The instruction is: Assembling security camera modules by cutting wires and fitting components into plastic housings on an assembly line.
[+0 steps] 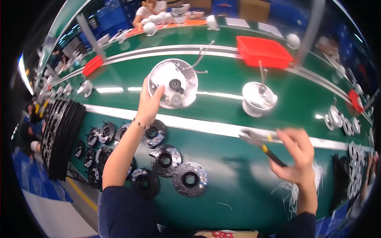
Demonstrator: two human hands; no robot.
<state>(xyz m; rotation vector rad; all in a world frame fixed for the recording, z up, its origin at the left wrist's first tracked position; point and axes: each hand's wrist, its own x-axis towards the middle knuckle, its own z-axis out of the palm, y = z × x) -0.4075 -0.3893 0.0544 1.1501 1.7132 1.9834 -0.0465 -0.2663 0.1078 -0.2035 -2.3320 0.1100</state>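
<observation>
On my feed, left hand (150, 102) is grasping the white round housing (163, 71) by its left edge: thumb over the rim, fingers mostly hidden behind. Housing is held up over the green far strip (220, 81), inner face toward the camera, with thin cables (197, 59) sticking out upper right.

Right hand (295, 156) is gripping the pliers (270, 153), black-and-yellow handles, well apart from the housing. Index finger and tool are motion-blurred; can't tell if the tips are closed.

Second white housing (254, 108) sits on the far strip, between the held one and the right side; red bin (264, 53) behind it. On the desk (238, 190): black rings (190, 179) clustered around the left forearm, pale clippings (293, 192) by the right wrist, one loose strand (224, 205) nearer me. Black tray stack (59, 139) far left.
</observation>
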